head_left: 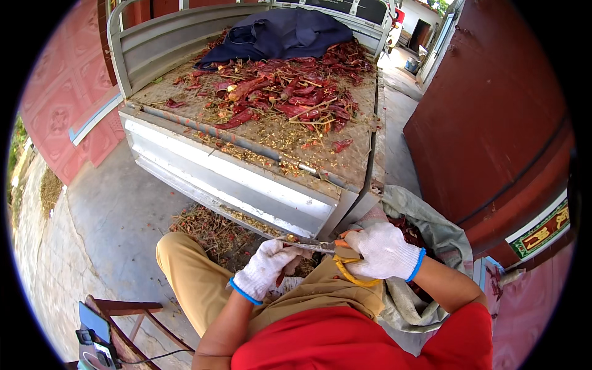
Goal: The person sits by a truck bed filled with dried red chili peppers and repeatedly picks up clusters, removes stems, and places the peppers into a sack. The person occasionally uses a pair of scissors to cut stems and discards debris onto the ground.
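My right hand [386, 252], in a white knit glove with a blue cuff, grips scissors [323, 246] with orange and yellow handles. Their blades point left, to my left hand [268, 267], gloved the same way. Its fingers are pinched around part of a red chili pepper [280, 278], mostly hidden by the glove. Both hands are above my lap, just below the lowered tailgate [231, 166] of a truck bed. Dried red chili peppers [296, 99] with stems and loose seeds lie heaped on the bed, partly under a dark blue cloth [286, 34].
An open woven sack [416, 310] holding dark red peppers stands at my right. Stems and scraps [217, 231] are piled on the ground under the tailgate. A wooden chair [125, 307] with a phone [95, 321] is at lower left. A dark red metal door [495, 106] stands on the right.
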Tool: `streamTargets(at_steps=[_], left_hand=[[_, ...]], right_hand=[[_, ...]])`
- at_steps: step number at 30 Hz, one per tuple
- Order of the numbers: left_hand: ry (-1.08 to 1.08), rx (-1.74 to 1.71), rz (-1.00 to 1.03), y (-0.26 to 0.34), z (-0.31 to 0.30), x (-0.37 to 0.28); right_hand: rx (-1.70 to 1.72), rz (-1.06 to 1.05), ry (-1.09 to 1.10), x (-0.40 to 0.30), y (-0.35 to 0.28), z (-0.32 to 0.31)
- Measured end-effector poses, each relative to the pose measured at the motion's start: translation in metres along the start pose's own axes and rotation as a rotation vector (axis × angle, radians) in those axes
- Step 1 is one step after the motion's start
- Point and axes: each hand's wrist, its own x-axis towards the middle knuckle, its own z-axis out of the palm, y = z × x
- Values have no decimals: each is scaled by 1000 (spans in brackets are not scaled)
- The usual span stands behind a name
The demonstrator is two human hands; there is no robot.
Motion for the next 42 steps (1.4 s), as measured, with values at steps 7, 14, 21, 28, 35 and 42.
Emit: streamTargets(at_steps=[7, 14, 21, 28, 35, 42], left_hand=[[-94, 67, -139, 1, -1, 1], [-50, 21, -82, -4, -3, 5], [-2, 33, -54, -16, -1, 19], [121, 87, -50, -16, -8, 15], [123, 65, -55, -16, -6, 15], [195, 44, -20, -3, -9, 6]], right_hand=[[-103, -39, 32, -4, 20, -12], [-202, 445, 23, 0, 60, -34], [-30, 768, 51, 42, 99, -34], [-97, 697, 181, 114, 103, -28], [-98, 148, 380, 154, 90, -27], [-1, 149, 512, 162, 92, -27]])
